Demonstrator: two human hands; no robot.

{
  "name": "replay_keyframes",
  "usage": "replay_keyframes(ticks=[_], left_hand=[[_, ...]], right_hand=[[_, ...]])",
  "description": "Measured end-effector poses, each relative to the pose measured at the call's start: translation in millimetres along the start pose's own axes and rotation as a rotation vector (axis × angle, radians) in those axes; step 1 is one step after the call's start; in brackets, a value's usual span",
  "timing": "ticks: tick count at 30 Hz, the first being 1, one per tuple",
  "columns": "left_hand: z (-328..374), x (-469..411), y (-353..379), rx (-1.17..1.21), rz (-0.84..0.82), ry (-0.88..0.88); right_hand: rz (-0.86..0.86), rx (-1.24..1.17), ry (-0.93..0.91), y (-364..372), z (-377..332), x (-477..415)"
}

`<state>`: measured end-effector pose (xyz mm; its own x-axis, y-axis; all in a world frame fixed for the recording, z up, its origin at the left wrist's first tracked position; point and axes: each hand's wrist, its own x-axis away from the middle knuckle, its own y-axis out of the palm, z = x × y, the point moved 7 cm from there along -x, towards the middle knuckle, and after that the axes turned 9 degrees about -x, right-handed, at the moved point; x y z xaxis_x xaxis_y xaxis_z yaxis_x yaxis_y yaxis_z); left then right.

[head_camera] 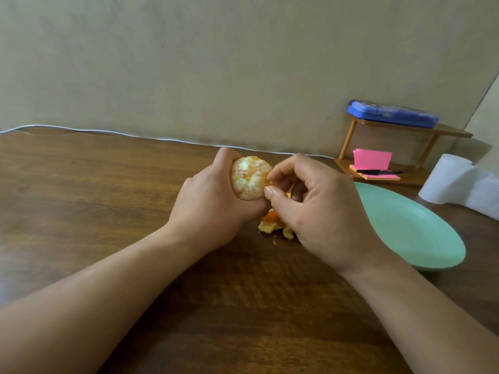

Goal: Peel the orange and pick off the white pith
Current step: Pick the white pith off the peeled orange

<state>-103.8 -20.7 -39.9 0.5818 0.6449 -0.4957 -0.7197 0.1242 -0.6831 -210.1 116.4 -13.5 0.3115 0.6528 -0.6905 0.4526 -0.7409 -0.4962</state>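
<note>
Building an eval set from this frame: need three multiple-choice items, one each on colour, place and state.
1. Colour of the plate? A pink B green C blue
2. Where do the peel scraps lie? A on the plate B on the floor C on the table, left of the plate
3. State of the orange? A unpeeled B peeled, gripped by the left hand C lying on the plate

Key: 1 B, it is pale green; 2 C, they sit on bare wood; 3 B, bare segments show in the grip.
</note>
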Motion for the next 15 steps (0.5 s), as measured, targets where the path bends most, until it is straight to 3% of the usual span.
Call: replay_keyframes(ticks=[15], left_hand=[[9.8, -4.9, -17.0, -0.296, 0.28, 0.127]], right_hand=[[0.031, -0.16, 0.376, 14.7, 13.5, 5.1]])
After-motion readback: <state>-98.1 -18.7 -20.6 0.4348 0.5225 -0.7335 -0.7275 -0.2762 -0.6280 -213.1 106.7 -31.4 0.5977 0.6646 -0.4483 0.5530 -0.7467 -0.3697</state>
